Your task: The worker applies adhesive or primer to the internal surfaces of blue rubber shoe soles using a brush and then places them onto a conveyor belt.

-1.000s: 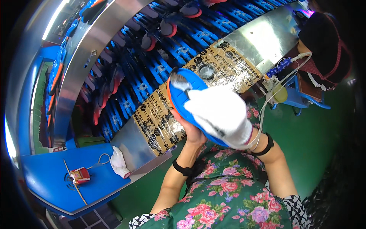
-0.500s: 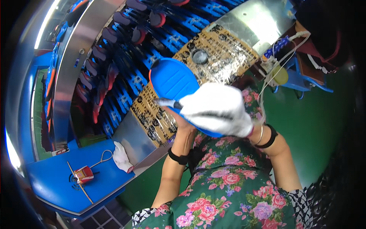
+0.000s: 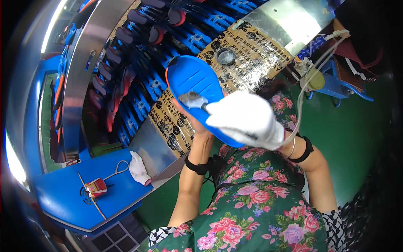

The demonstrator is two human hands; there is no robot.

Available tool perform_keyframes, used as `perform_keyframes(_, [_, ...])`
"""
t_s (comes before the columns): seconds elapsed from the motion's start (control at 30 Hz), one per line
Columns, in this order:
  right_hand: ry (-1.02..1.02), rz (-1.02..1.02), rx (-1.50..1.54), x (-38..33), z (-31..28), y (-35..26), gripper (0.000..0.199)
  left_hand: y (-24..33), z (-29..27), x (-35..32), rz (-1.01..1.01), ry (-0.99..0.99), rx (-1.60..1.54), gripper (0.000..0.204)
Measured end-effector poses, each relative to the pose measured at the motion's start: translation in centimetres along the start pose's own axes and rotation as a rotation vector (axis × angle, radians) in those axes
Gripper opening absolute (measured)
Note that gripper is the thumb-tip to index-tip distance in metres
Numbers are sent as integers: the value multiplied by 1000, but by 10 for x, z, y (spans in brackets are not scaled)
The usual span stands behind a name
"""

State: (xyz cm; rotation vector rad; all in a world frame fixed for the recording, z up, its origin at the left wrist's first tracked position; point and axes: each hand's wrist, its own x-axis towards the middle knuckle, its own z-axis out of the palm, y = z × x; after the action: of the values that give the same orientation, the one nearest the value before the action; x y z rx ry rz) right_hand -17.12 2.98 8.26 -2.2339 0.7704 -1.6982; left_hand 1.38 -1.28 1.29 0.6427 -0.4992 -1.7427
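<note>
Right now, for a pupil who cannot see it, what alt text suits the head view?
A person's bare left hand holds a blue shoe sole while the white-gloved right hand holds a brush over it. Beyond, a small round pot sits on brown printed sheeting.

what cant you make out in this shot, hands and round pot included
All in the head view:
Fingers of the right hand: covered by its white glove.
Handle end of the brush: hidden by that glove.
Most of the left hand: behind the blue sole.
Contents of the round pot: too small.
</note>
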Motion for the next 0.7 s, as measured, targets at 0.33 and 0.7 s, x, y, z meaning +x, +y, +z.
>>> perform_keyframes(0.33, [-28, 4, 21, -6, -3, 2, 24, 10, 7, 7, -159, -385, -175, 116])
perform_keyframes(0.7, [-7, 86, 111, -23, 8, -6, 25, 21, 5, 17, -145, -413, -162, 108])
